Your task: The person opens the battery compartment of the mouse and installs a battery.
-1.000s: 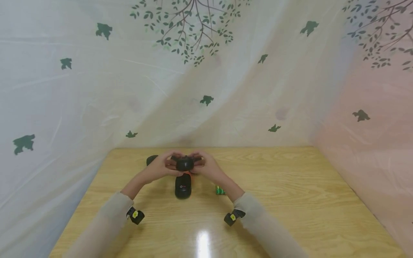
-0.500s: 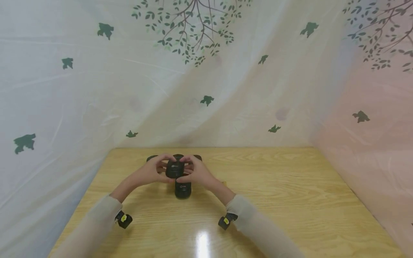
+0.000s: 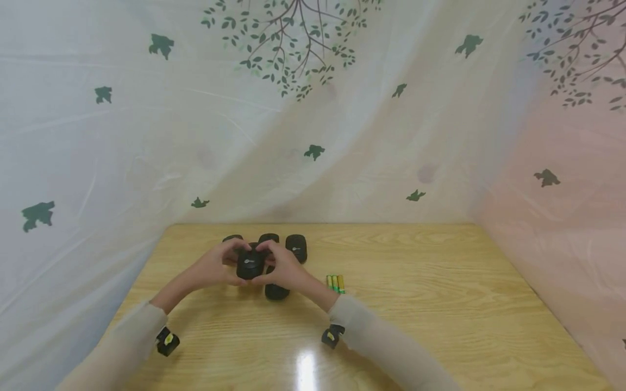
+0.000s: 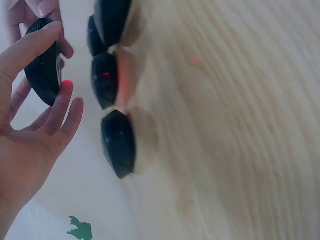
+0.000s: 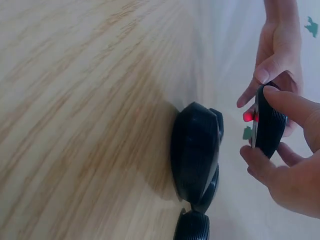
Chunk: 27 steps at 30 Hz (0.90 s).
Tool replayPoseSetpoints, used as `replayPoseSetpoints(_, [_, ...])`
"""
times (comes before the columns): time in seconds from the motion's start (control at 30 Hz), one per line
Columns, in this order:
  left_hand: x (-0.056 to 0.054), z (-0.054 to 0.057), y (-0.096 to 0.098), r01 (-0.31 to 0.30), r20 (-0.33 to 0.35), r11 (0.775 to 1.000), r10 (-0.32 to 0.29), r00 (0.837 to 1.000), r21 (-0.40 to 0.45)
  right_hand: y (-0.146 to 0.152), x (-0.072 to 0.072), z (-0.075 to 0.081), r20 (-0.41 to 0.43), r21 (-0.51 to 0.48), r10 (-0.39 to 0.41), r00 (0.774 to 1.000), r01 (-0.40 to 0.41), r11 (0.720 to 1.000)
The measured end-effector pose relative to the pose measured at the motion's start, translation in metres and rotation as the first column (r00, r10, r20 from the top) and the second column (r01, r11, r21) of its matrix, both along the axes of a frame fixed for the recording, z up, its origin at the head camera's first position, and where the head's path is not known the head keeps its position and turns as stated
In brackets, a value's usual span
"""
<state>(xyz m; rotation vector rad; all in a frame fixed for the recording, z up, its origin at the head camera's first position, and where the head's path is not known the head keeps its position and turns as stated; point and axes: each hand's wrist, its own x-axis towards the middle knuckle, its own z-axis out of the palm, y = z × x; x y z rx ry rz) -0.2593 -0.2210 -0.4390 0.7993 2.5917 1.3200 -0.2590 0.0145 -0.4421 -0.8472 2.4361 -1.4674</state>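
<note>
We pinch one black mouse [image 3: 250, 265] between left hand [image 3: 212, 268] and right hand [image 3: 289, 269].
Above the surface [image 3: 415, 293], near its far edge, we seem mid-placement; next probably calls for lowering it level.

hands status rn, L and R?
Left hand: holding a black mouse, raised off the table.
Right hand: holding the same mouse from its other side.

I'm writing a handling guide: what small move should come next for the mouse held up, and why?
Probably lower the held mouse onto the table to the left of the front mouse. The left hand and right hand hold it off the surface, a red glow shows at its underside, and the other mice rest on the table.
</note>
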Motion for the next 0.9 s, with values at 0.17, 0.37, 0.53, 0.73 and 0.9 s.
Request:
replayPoseSetpoints(0.17, [0.002, -0.007, -0.006, -0.06, -0.04, 0.996, 0.058, 0.998, -0.066, -0.008, -0.001, -0.005, -0.118, 0.141, -0.011, 0.993, 0.028, 0.99])
replayPoseSetpoints(0.37, [0.005, -0.015, -0.008, -0.09, -0.133, 0.981, 0.067, 0.989, -0.17, -0.015, 0.002, -0.009, -0.216, 0.338, -0.002, 0.976, 0.077, 0.938])
replayPoseSetpoints(0.53, [0.006, -0.021, -0.009, -0.064, -0.135, 0.982, 0.04, 0.99, -0.18, -0.018, 0.003, -0.013, -0.278, 0.427, 0.015, 0.961, 0.109, 0.898])
replayPoseSetpoints(0.73, [0.007, -0.027, -0.01, -0.052, -0.132, 0.98, 0.027, 0.991, -0.19, -0.019, 0.002, -0.018, -0.301, 0.473, 0.039, 0.953, 0.114, 0.873])
replayPoseSetpoints(0.9, [0.008, -0.031, -0.009, -0.051, -0.146, 0.977, 0.021, 0.989, -0.209, -0.018, 0.002, -0.02, -0.311, 0.496, 0.058, 0.949, 0.109, 0.862])
